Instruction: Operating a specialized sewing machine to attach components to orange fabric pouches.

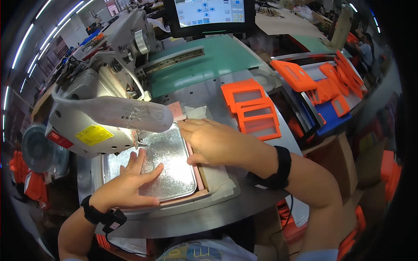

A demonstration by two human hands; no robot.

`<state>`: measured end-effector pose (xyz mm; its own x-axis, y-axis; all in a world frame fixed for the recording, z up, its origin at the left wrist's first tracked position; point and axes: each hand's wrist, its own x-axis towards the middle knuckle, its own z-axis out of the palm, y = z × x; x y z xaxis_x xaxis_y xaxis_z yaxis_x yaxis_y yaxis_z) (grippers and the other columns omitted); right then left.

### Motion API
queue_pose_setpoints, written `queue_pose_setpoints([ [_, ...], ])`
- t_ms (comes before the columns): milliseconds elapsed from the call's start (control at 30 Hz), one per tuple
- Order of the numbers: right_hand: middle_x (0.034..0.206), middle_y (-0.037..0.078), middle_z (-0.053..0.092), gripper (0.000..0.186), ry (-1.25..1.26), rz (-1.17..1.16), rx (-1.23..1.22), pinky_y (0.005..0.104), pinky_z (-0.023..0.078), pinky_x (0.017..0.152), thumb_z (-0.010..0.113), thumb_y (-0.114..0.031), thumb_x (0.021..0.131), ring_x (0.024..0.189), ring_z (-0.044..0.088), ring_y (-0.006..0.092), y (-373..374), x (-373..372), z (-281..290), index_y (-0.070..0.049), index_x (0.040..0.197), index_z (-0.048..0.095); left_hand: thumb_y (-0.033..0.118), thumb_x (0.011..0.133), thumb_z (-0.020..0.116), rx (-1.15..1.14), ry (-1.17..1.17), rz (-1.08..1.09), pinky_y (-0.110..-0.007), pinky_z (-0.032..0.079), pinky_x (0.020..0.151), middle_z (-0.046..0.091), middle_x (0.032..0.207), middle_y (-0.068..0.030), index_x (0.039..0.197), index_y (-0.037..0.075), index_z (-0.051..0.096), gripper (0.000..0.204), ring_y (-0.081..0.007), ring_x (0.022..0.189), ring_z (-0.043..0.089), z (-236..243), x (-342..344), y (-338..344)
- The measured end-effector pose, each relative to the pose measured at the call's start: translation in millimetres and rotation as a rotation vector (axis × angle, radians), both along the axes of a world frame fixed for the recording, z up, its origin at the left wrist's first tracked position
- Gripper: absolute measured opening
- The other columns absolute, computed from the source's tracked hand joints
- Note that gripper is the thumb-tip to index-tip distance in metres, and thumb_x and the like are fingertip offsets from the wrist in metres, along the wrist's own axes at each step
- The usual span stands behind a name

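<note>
A shiny silver metal plate (172,174) with rounded corners lies flat under the head of a sewing machine (93,128). Pinkish strips (201,183) border it on the right and near sides. My left hand (124,185) rests on the plate's near left part, fingers spread and thumb apart. Along its right edge lies my right hand (211,141), fingers stretched toward the far corner and thumb lower down by the rim. Neither hand is wrapped around anything. What lies beneath the plate is hidden.
Orange pieces with clear windows (259,117) lie in a stack on the metal tabletop to the right. Beyond them, a tray (311,115) holds more orange pieces. A screen (209,15) stands at the back, and a fan (43,148) is at left. Another person (365,50) sits far right.
</note>
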<state>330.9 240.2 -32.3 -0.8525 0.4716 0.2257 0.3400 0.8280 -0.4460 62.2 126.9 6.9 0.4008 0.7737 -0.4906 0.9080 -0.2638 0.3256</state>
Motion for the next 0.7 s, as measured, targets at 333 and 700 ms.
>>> queue_pose_setpoints([
  [333,0.104,0.026,0.066,0.060,-0.606,0.062,0.069,0.0528,0.031,0.111,0.087,-0.047,0.055,0.113,0.058,0.0374,-10,-36,41,0.002,0.086,0.075,0.057,0.077,0.076,-0.003,0.043,0.035,-0.065,0.018,0.112,-0.001,0.154,-0.0427,0.152,0.024,0.039,0.090,-0.0619,0.142,-0.002,4,2,-2],
  [700,0.127,0.032,0.052,0.076,-0.350,0.040,0.165,0.0434,0.035,0.109,0.086,-0.028,0.058,0.120,0.055,0.0394,-14,-26,23,0.018,0.110,0.057,0.049,0.079,0.076,-0.046,-0.003,0.102,-0.076,0.024,0.104,0.002,0.154,-0.0412,0.150,0.031,0.040,0.082,-0.0660,0.139,0.000,8,8,-4],
])
